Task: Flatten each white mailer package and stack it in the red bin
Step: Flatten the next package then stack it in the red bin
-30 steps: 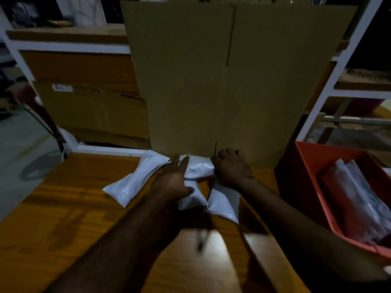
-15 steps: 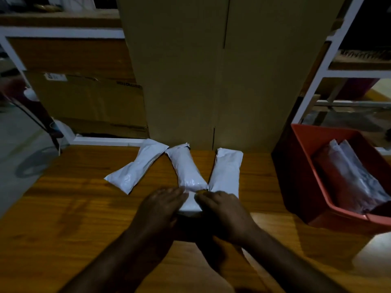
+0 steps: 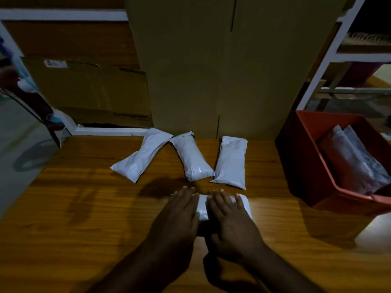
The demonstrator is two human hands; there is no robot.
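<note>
Both my hands lie palm down, side by side, on one white mailer package (image 3: 202,208) at the middle of the wooden table (image 3: 84,208). My left hand (image 3: 179,216) covers its left part and my right hand (image 3: 230,220) its right part, fingers spread flat; only a strip and the right corner of the mailer show. Three more puffy white mailers lie farther back: a slanted one (image 3: 143,158), a middle one (image 3: 191,159) and a right one (image 3: 231,163). The red bin (image 3: 300,166) stands at the right with flattened mailers (image 3: 355,161) inside.
A tall cardboard sheet (image 3: 211,70) stands upright right behind the three mailers. White shelving (image 3: 323,60) rises behind the bin. The table's left edge drops to the floor (image 3: 19,144). A bright light patch (image 3: 376,229) falls on the table's right side.
My hands drew one mailer out of the group at the back toward me. They now press flat on it, apart from the other three.
</note>
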